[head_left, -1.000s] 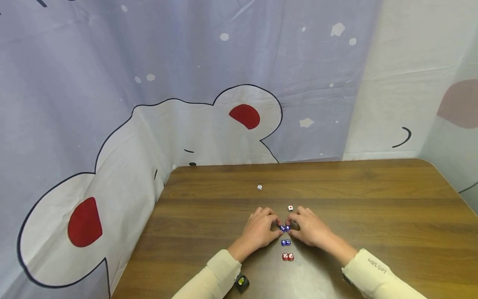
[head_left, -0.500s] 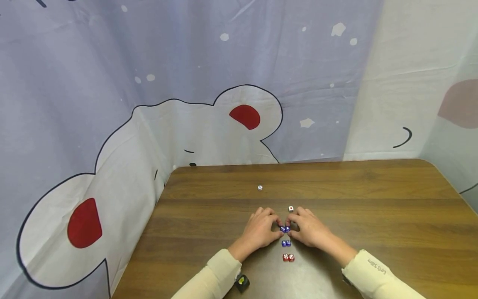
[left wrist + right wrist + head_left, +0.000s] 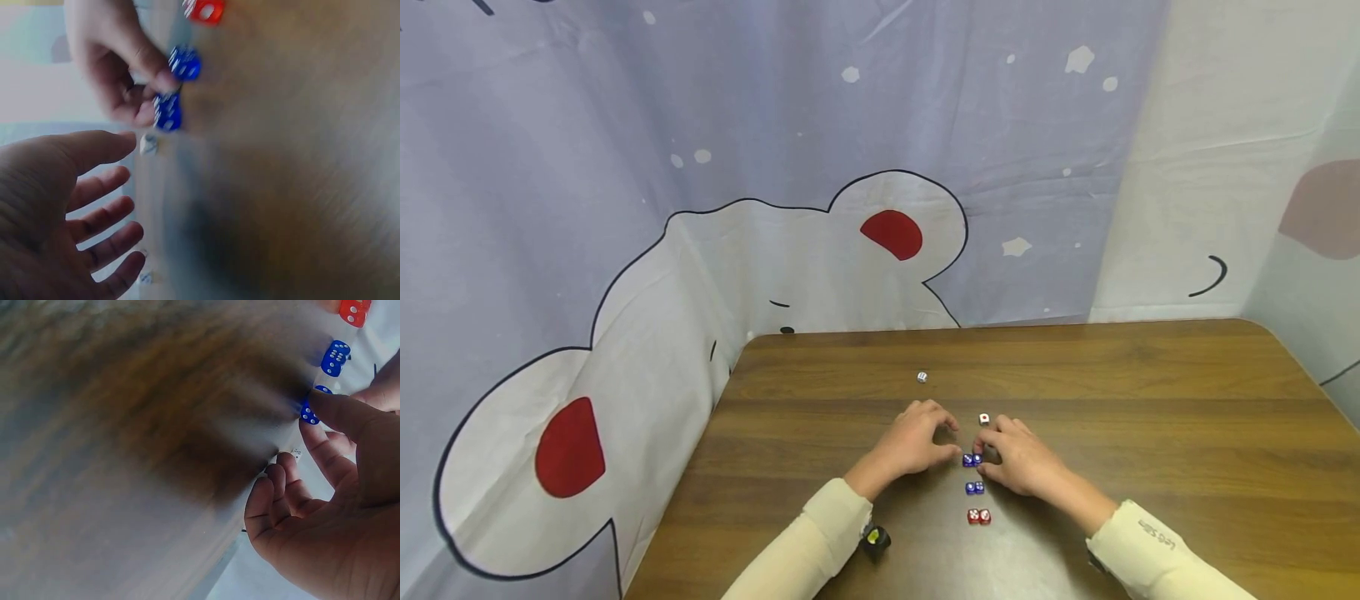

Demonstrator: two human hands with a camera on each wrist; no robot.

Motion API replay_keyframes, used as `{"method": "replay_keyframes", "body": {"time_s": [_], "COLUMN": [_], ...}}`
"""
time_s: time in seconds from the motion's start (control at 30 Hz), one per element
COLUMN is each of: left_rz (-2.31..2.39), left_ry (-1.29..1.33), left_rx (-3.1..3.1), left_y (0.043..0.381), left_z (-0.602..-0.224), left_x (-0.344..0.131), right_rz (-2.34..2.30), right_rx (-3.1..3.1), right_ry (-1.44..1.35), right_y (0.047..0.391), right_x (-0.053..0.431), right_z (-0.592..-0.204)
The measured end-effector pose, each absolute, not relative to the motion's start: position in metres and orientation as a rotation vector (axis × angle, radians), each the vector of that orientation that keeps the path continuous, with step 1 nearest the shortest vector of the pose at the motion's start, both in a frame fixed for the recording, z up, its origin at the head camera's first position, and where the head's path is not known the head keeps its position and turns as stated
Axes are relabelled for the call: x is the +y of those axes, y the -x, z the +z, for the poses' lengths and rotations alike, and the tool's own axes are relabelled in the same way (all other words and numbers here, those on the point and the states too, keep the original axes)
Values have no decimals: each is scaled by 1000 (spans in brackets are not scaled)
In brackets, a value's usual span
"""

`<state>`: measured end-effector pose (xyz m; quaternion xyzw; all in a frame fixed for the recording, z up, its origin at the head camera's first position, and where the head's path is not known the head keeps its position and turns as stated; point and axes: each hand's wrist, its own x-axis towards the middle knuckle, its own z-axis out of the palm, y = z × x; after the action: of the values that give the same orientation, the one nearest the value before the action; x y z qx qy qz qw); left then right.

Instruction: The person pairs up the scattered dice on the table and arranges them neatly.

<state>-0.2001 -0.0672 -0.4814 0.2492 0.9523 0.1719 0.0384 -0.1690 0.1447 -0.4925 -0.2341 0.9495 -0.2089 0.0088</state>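
Two blue dice (image 3: pixel 967 460) sit side by side on the wooden table. My right hand (image 3: pixel 1021 458) pinches the right-hand one, the blue die (image 3: pixel 309 412), between thumb and forefinger. My left hand (image 3: pixel 917 437) hovers just left and slightly beyond the pair, fingers spread apart and holding nothing, as the left wrist view confirms. Nearer to me lies a second pair of blue dice (image 3: pixel 974 488), and below that a pair of red dice (image 3: pixel 979 517). A white die (image 3: pixel 984 419) with a red dot rests beyond the right fingertips.
Another white die (image 3: pixel 922 377) lies farther back on the wooden table (image 3: pixel 1150 400). A patterned curtain (image 3: pixel 1030 167) hangs behind the table's far edge. A dark device (image 3: pixel 876 540) is on the left wrist.
My left hand has let go of the left blue die and drawn away to the left and slightly forward. The right hand stays at the pair, and the dice have not visibly shifted.
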Motion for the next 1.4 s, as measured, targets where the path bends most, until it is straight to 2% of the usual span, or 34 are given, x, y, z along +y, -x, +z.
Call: {"method": "replay_keyframes", "body": {"time_s": [0.27, 0.6, 1.4], "left_rz": [695, 723, 603], "left_ry": [-642, -488, -335], "left_rx": [2973, 3034, 3003], "left_y": [234, 274, 297], "left_z": [-468, -475, -499], "left_x": [-83, -92, -90], "right_rz": [-648, -650, -682], "right_rx": [2964, 2953, 2946], "right_ry": [729, 705, 689], "right_y": [169, 169, 170], "right_x": [145, 144, 144], "right_z": [-493, -492, -495]}}
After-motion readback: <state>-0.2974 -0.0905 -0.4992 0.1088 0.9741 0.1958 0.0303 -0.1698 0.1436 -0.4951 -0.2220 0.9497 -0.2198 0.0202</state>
